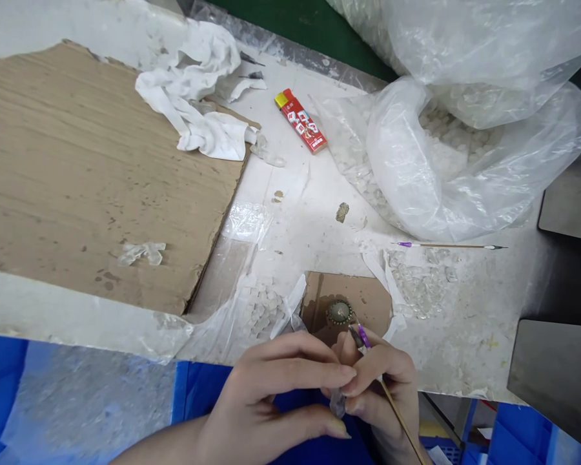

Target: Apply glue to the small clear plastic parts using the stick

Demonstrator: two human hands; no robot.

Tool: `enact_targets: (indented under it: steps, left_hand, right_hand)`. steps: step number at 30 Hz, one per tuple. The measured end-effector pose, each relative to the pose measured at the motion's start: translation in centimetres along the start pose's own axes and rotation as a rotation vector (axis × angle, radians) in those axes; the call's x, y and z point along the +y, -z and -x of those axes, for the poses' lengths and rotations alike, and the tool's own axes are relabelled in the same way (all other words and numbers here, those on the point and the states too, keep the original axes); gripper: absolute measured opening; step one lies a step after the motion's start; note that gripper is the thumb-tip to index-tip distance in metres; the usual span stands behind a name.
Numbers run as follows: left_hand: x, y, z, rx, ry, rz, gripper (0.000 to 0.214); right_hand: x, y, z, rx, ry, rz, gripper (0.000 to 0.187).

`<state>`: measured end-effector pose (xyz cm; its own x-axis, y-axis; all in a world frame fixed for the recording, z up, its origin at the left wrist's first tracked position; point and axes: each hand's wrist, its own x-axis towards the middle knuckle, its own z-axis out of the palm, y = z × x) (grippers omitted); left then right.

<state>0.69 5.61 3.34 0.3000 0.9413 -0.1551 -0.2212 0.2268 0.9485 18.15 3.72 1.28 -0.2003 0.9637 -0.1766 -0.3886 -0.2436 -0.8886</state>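
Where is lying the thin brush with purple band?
In the head view, the thin brush lies at right on the bench, just above the clear pieces.

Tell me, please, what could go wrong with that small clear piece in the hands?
The small clear piece, pinched between the left hand and right hand, could slip and drop below the table edge. The dark tip of the purple-banded wooden tool in the right hand sits close to the fingers and might jab them.

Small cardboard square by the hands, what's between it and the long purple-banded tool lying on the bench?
In the head view, a white paper strip and a scattered patch of clear glass chips lie in that stretch.
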Motion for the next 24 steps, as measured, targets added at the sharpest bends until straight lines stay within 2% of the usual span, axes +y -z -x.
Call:
enact_targets:
  steps: [5,14,24]
  left_hand:
    - [-0.2,0.3,0.2,-0.069,-0.052,-0.038,0.036]
    - [-0.4,0.2,0.3,-0.105,-0.108,-0.087,0.032]
    - [-0.3,0.3,0.3,-0.155,-0.129,-0.127,0.028]
  right_hand:
    - [-0.3,-0.6,-0.7,-0.028,-0.007,-0.068,0.003]
    - [-0.6,-0.8,-0.4,-0.012,0.056,0.06,0.024]
    - [-0.3,-1.2,-0.2,0.012,0.045,-0.019,0.029]
